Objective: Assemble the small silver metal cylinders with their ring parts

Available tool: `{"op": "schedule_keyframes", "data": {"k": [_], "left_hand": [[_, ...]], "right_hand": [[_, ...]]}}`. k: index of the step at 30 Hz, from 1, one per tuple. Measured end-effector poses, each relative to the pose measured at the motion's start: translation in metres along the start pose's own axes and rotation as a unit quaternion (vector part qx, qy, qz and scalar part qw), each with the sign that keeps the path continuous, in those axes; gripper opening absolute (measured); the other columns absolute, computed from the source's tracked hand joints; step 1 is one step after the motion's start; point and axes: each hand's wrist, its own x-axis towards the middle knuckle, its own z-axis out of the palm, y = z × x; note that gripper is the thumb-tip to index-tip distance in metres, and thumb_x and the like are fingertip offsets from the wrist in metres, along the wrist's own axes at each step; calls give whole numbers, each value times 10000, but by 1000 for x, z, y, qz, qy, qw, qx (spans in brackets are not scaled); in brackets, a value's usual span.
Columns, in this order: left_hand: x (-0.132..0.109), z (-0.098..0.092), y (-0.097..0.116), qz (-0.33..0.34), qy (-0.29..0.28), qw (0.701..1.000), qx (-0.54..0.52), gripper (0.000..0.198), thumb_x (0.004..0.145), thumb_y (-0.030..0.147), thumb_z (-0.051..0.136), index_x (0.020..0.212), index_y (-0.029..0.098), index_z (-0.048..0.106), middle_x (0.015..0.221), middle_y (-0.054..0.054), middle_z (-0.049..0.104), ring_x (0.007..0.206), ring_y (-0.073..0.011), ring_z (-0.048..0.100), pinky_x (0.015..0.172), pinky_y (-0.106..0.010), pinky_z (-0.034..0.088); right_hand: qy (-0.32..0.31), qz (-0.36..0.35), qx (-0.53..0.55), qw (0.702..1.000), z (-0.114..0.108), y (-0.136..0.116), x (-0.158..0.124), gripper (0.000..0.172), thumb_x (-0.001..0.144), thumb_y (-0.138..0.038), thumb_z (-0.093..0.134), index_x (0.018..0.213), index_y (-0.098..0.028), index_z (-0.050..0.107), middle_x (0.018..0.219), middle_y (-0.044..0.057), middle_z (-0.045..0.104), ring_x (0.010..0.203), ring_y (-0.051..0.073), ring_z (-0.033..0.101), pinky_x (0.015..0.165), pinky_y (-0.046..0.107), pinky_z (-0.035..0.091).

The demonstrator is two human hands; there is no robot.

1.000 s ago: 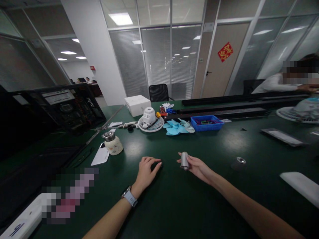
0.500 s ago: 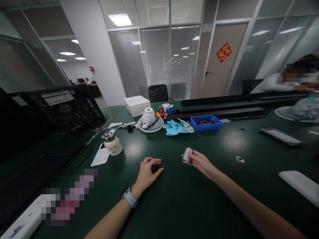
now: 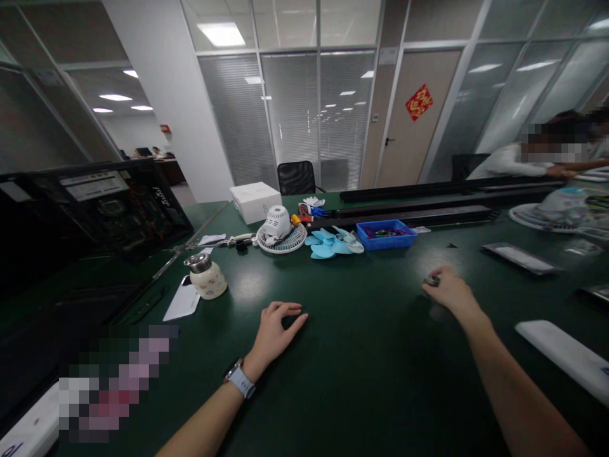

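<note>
We wear a watch (image 3: 236, 379) on the left wrist, its strap pale grey-blue, its case silvery. Our left hand (image 3: 276, 327), right hand (image 3: 450, 291) and both forearms are bare.

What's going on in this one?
A person works at a green table. The right hand reaches out to the right, its grip closed on a small metal part. The left hand rests on the table with fingers curved down; whether it covers anything is unclear. A mug, fan parts and a blue tray lie farther back.
</note>
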Motion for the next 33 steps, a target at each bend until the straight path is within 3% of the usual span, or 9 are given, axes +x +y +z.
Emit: {"op": "schedule_keyframes", "data": {"k": [6, 9, 12, 15, 17, 20, 26, 30, 33], "left_hand": [[0, 0, -1, -22, 0, 1000, -12, 357, 902, 512, 466, 1054, 265, 674, 1072, -41, 700, 1025, -240, 575, 918, -459, 423], [0, 3, -5, -28, 9, 999, -28, 388, 945, 489, 374, 1094, 257, 647, 1042, -40, 707, 1028, -232, 578, 933, -449, 411], [0, 5, -9, -30, 33, 998, -52, 401, 971, 459, 307, 1121, 248, 613, 979, -32, 721, 1046, -232, 574, 940, -443, 401], [0, 5, -11, -42, 91, 993, -63, 397, 975, 456, 296, 1105, 236, 599, 987, -38, 708, 1040, -230, 570, 934, -431, 405], [1, 5, -12, -45, 131, 989, -61, 399, 976, 454, 290, 1068, 228, 606, 1018, -49, 689, 1034, -226, 567, 929, -415, 416], [1, 5, -13, -44, 155, 986, -52, 400, 975, 451, 290, 1012, 221, 615, 1005, -57, 676, 1009, -223, 574, 909, -398, 439], [1, 6, -11, -41, 153, 986, -45, 368, 967, 453, 321, 1006, 222, 606, 973, -52, 674, 978, -220, 584, 877, -380, 456], [0, 5, -11, -46, 152, 986, -46, 366, 967, 451, 328, 990, 224, 613, 979, -50, 670, 981, -223, 577, 877, -388, 451], [0, 6, -11, -50, 150, 986, -48, 357, 968, 445, 335, 1003, 225, 613, 1000, -50, 661, 988, -222, 566, 873, -393, 450]], "right_hand": [[-73, 22, -71, 995, -3, -4, -4, 393, 699, -344, 657, 1028, -145, 579, 830, 138, 695, 731, 278, 668, 640, 347, 477], [8, -19, -90, 996, -19, -28, -21, 508, 736, -367, 636, 1170, -119, 545, 1034, 196, 666, 917, 332, 640, 748, 419, 468], [100, -196, -20, 975, -22, -80, -59, 392, 851, -349, 529, 1209, -191, 559, 1203, 153, 610, 1122, 323, 540, 919, 484, 382], [-95, -394, 133, 904, 6, -140, -106, 264, 895, -386, 513, 1089, -283, 658, 1042, 41, 683, 999, 224, 595, 891, 392, 411], [-191, -430, 186, 863, 34, -170, -130, 278, 844, -423, 600, 1084, -305, 680, 935, 20, 689, 897, 201, 609, 809, 343, 439], [-219, -405, 202, 865, 72, -194, -147, 341, 762, -439, 697, 1066, -288, 708, 801, 21, 656, 796, 195, 594, 705, 305, 442], [-207, -365, 209, 883, 87, -203, -148, 211, 794, -433, 667, 921, -291, 755, 797, 20, 646, 741, 171, 594, 661, 286, 440], [-163, -372, 225, 885, 46, -178, -133, 196, 835, -423, 615, 940, -316, 742, 869, 17, 666, 770, 183, 605, 685, 312, 456], [-47, -327, 197, 923, -3, -124, -96, 211, 838, -426, 597, 967, -329, 733, 954, 25, 685, 878, 231, 614, 775, 369, 456]]}}
